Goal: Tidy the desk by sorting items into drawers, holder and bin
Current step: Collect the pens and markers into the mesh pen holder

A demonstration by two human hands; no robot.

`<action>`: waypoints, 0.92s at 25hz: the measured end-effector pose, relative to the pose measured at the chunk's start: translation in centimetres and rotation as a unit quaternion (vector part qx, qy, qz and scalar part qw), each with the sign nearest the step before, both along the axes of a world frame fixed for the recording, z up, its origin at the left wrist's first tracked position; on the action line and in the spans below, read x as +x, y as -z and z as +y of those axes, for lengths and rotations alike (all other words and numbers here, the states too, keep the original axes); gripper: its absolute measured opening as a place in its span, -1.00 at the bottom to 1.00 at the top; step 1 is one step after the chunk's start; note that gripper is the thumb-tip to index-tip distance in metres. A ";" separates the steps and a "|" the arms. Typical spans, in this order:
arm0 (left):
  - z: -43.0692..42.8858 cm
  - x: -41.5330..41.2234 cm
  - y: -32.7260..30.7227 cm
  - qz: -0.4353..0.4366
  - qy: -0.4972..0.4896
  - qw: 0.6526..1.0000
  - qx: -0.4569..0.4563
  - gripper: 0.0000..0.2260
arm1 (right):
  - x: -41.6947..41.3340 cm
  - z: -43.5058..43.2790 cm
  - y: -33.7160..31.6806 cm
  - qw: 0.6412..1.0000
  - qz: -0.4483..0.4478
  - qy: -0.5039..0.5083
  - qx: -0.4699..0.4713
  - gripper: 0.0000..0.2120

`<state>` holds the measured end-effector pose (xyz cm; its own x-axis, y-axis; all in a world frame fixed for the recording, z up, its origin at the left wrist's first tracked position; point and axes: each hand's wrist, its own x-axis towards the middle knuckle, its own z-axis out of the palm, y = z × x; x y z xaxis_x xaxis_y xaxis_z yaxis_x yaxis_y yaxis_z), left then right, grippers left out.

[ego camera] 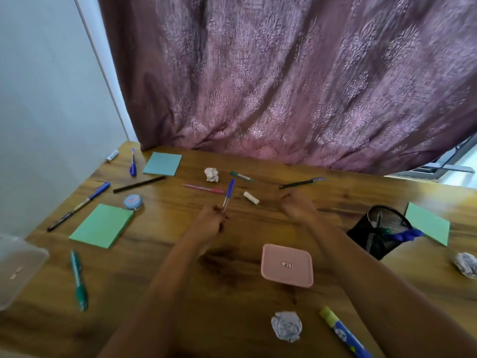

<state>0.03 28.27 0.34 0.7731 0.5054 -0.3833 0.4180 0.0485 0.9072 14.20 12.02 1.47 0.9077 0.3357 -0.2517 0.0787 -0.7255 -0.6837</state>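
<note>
Wood-grain desk (160,254) fills the lower frame, with a purple patterned curtain (284,73) hanging behind it. At centre, the left hand (210,223) pinches the clear barrel of a blue-capped pen (228,193), its cap pointing toward the upper frame. The right hand (296,206) hovers just to the right with its fingers curled downward; blur hides whether it holds anything.

Just beyond the hands lie a pink pen (204,188), a short white stick (251,197), a green marker (241,176) and a black pen (300,182).

Crumpled paper counts three: first ball (211,174) upper centre, second ball (286,325) bottom centre, third ball (466,264) at the right edge. Sticky pads also count three: blue pad (162,164) upper left, green pad (102,226) left, far green pad (428,223) right.

On the left are two blue pens (132,162) (80,206), a black pencil (139,184), a teal pen (78,280), a round blue case (133,202) and a white tube (111,155).

A black mesh holder (379,236) at right holds pens. A pink box (287,264) sits between the forearms, a glue stick (343,332) lies lower right, and a clear tub (15,267) sits at the left edge.
</note>
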 end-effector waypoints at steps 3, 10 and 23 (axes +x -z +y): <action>-0.2 1.5 -1.3 -0.004 -0.024 0.999 -0.029 -0.92 | 3.1 0.7 0.9 0.986 -0.075 -0.010 -0.146 -0.63; 0.5 3.2 -1.0 0.044 -0.062 0.995 -0.067 -0.82 | 6.0 2.2 2.0 0.953 -0.113 0.036 -0.278 -0.61; 0.2 7.0 -0.7 -0.027 -0.078 0.997 -0.011 -0.88 | 7.1 2.4 0.6 0.992 -0.005 -0.002 -0.124 -0.81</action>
